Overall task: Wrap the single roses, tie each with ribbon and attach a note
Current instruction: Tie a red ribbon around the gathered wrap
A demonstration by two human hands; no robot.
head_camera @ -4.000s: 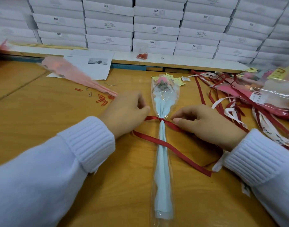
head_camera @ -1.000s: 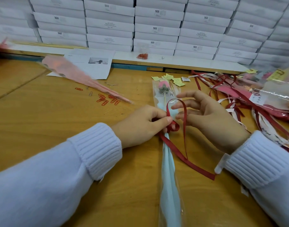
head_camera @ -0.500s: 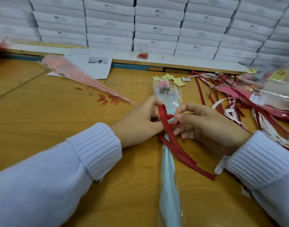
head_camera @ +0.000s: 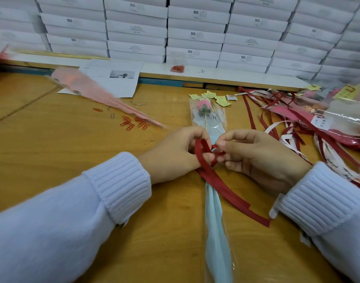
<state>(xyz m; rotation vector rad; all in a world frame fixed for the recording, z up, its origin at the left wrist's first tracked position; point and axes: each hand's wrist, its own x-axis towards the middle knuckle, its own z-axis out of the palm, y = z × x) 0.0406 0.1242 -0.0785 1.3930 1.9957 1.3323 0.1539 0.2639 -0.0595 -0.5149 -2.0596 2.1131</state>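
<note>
- The wrapped rose [head_camera: 215, 231] lies lengthwise on the wooden table [head_camera: 52, 150], bloom toward twelve o'clock, stem end toward six.
- The left hand [head_camera: 173, 156] pinches a loop of the red ribbon [head_camera: 220, 185] at the wrap's waist.
- The right hand [head_camera: 258, 160], fingers curled, pinches the ribbon from three o'clock.
- Ribbon tails trail toward five o'clock.
- Yellow notes [head_camera: 213, 97] lie just beyond the bloom; red paper clips [head_camera: 132, 123] lie at ten o'clock.

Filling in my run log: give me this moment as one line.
step: tying ribbon | left hand: pinches ribbon loop | right hand: pinches ribbon | rose: wrapped, lying on table
</note>
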